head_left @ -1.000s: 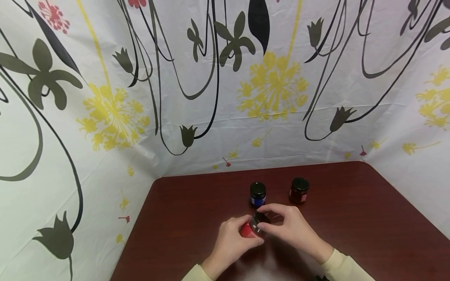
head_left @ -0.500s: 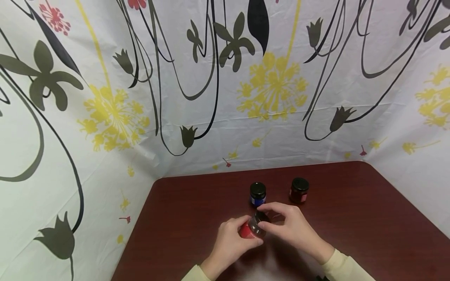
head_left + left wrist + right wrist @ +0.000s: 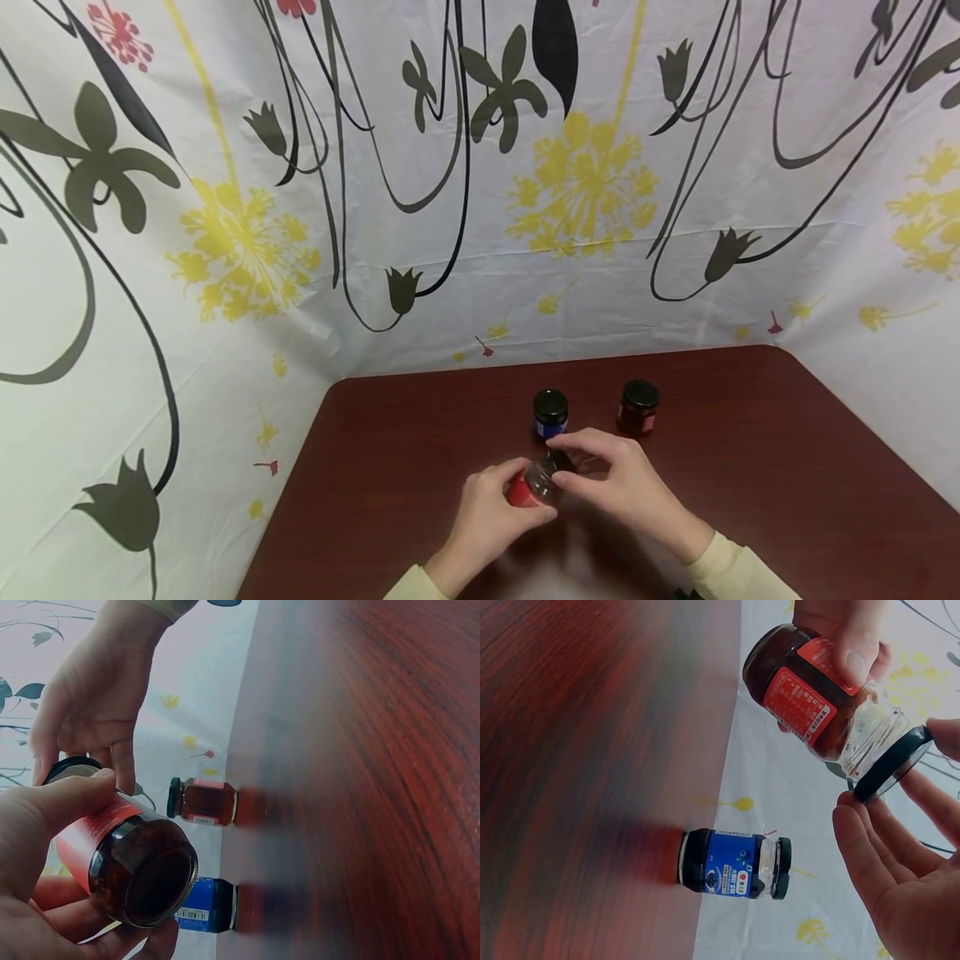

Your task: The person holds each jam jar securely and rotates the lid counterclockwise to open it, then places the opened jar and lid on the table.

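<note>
My left hand (image 3: 487, 518) grips a glass jar (image 3: 802, 705) with a red label and dark contents, held tilted above the table. Its fingers and thumb wrap the jar's body in the left wrist view, where the base (image 3: 154, 877) faces the camera. At the jar's mouth, my right hand (image 3: 630, 487) pinches a dark lid (image 3: 894, 763) by its rim, between thumb and fingertips. The right wrist view shows the lid at the edge of the clear threaded neck (image 3: 870, 735), angled against it, with part of its inner side visible.
Behind the hands, a blue-labelled jar (image 3: 551, 425) stands upright with its dark lid on. Further right is another dark-lidded jar (image 3: 637, 408) with a pinkish label. A white patterned sheet (image 3: 450, 333) hangs around the dark red table (image 3: 405, 467).
The red-labelled jar and my left hand have shifted slightly left, away from the right hand. More of the clear neck shows beside the lid. The other two jars have not moved.
</note>
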The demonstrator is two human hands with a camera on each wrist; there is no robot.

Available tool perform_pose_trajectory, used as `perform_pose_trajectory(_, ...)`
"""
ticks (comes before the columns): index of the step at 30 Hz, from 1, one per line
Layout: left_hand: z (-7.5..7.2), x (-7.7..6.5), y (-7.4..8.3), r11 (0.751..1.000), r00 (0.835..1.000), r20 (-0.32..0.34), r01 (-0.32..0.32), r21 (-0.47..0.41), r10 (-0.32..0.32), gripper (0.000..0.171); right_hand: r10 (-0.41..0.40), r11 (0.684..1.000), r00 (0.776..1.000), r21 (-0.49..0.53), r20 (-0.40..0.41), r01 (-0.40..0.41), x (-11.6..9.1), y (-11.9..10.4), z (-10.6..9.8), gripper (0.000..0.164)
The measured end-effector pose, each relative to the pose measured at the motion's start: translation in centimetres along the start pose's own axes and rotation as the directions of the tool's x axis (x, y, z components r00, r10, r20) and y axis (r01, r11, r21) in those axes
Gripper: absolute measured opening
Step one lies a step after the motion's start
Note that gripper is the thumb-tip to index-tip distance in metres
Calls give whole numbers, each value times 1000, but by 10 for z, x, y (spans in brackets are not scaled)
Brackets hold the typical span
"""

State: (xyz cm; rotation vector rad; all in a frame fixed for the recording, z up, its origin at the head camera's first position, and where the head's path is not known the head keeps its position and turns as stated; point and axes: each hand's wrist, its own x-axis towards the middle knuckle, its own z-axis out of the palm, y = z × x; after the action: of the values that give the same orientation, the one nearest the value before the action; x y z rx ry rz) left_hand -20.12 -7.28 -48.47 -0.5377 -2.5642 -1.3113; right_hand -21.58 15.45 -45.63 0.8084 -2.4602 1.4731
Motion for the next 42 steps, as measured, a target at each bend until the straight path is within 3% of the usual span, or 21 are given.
perform_pose_trajectory(7, -3, 2, -3, 998, 1000, -12, 26, -53, -26, 48, -46, 998, 999, 29, -15, 46, 1, -2, 0, 37)
perform_pose_trajectory(12, -6, 3, -5, 995, 998, -7, 63, -80, -64, 50, -20, 999, 1000, 35, -13, 21, 1, -2, 1, 36)
perform_pose_trajectory(20, -9, 4, -8, 993, 996, -21, 86, -82, -88, 51, 10, 999, 1000, 32, -11, -10, -1, -1, 1, 37)
perform_pose_trajectory(27, -12, 7, -15, 995, 996, -68, 58, -81, -64, 50, 34, 999, 999, 43, -2, -33, -3, 1, 3, 36)
perform_pose_trajectory(34, -15, 9, -21, 987, 991, -59, 114, -117, -122, 51, 6, 999, 1000, 44, 5, -6, -8, 0, 7, 36)
perform_pose_trajectory(40, -19, 14, -26, 987, 988, -88, 117, -107, -127, 51, -12, 999, 1000, 37, 5, 12, -8, -2, 10, 37)
perform_pose_trajectory(42, -20, 15, -28, 986, 986, -91, 129, -105, -138, 52, -11, 999, 1000, 40, 16, 10, -7, 8, 14, 38)
